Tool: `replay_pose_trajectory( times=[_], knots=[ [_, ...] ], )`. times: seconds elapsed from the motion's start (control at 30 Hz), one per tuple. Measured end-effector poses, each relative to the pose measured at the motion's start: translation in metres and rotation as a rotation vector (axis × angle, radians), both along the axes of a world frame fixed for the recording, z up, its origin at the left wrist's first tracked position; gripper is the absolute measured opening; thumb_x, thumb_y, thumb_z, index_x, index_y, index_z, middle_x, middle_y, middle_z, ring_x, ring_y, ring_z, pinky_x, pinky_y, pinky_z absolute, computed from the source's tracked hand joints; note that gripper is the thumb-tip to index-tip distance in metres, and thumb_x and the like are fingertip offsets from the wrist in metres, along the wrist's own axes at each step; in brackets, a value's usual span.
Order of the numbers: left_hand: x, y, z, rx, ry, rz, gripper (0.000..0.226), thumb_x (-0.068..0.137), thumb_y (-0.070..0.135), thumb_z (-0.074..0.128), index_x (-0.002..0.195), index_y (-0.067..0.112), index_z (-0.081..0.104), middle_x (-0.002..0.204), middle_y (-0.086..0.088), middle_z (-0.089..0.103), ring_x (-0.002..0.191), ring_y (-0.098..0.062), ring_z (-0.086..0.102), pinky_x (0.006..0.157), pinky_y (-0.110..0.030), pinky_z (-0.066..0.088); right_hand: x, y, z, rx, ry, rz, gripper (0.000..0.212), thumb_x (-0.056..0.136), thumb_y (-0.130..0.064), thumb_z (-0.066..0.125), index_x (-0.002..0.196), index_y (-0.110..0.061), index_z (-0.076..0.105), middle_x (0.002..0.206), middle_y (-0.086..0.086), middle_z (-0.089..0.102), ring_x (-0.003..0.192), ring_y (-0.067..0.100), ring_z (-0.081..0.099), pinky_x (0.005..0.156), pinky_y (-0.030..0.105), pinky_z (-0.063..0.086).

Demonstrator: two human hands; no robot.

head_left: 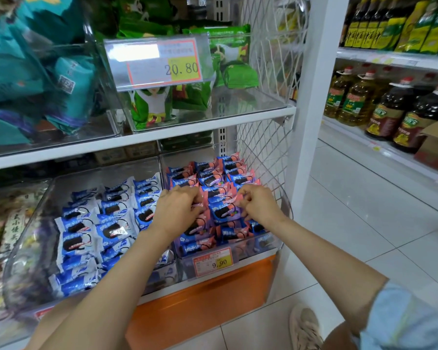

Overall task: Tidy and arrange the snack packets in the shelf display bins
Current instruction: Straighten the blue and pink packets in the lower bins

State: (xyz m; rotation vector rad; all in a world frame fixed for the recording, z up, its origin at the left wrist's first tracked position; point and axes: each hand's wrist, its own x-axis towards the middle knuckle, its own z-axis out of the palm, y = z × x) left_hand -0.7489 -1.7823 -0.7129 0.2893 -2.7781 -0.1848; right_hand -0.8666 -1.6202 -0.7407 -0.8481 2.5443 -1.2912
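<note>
Nearest us, the yellow-and-red paper price label [214,263] marks the front wall of the clear plastic display bin [261,245], our reference. Just behind that wall, our left hand [177,210] curls its fingers round one of the pink-and-blue foil snack packets [213,180], and our right hand [258,205] pinches a crimped packet end (neither hand is free). The packets lie inside the bin, heaped toward its front.

Risk: we judge that pulling one packet may drag neighbours over the front wall, or left of the bin among the blue-and-white foil packets [86,238].

Room: right of the bin, the white wire mesh panel [263,157] closes the side. Above the bin, the white shelf board [162,135] limits lift.
</note>
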Motion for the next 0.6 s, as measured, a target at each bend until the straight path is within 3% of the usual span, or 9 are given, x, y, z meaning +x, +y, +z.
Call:
replay_pose_trajectory(
  times=[0.13,0.27,0.37,0.43,0.6],
  knots=[
    [0.002,-0.001,0.0,0.001,-0.053,-0.031,0.018,0.089,0.032,0.06,0.104,0.022,0.06,0.111,0.006,0.062,0.108,-0.017,0.049,0.091,-0.032,0.033,0.001,-0.003,-0.002,0.077,0.209,-0.041,0.014,0.086,-0.008,0.061,0.095,-0.011,0.05,0.066,0.008,0.056,0.067,0.03,0.058,0.064,0.037,0.049],
    [0.002,0.003,0.001,0.011,-0.114,-0.083,0.027,0.087,0.037,0.061,0.111,0.026,0.057,0.117,0.008,0.054,0.111,-0.014,0.044,0.094,-0.031,0.03,0.001,0.002,-0.005,0.129,0.273,-0.047,0.021,0.089,-0.015,0.06,0.095,-0.017,0.04,0.069,0.003,0.053,0.064,0.023,0.049,0.057,0.031,0.037],
    [0.002,0.004,0.001,-0.038,-0.18,-0.087,0.032,0.087,0.039,0.06,0.117,0.029,0.056,0.122,0.009,0.051,0.116,-0.014,0.042,0.096,-0.031,0.03,0.0,0.009,-0.005,0.168,0.317,0.023,0.014,0.087,-0.013,0.06,0.095,-0.015,0.049,0.066,-0.004,0.053,0.064,0.019,0.049,0.058,0.03,0.036],
    [0.001,0.003,0.001,-0.069,-0.213,-0.077,0.032,0.088,0.038,0.057,0.119,0.03,0.055,0.121,0.007,0.052,0.115,-0.015,0.045,0.095,-0.031,0.031,0.001,0.013,-0.002,0.151,0.333,0.143,0.012,0.084,-0.008,0.062,0.092,-0.016,0.058,0.068,-0.007,0.053,0.066,0.016,0.051,0.062,0.031,0.043],
    [0.002,0.006,0.003,-0.079,-0.216,-0.062,0.03,0.089,0.039,0.057,0.118,0.029,0.056,0.118,0.007,0.054,0.11,-0.014,0.052,0.086,-0.029,0.04,0.007,0.012,-0.002,0.253,0.354,0.384,0.027,0.089,-0.014,0.061,0.113,-0.024,0.066,0.099,-0.008,0.048,0.078,0.009,0.053,0.072,0.025,0.045]
  ],
)
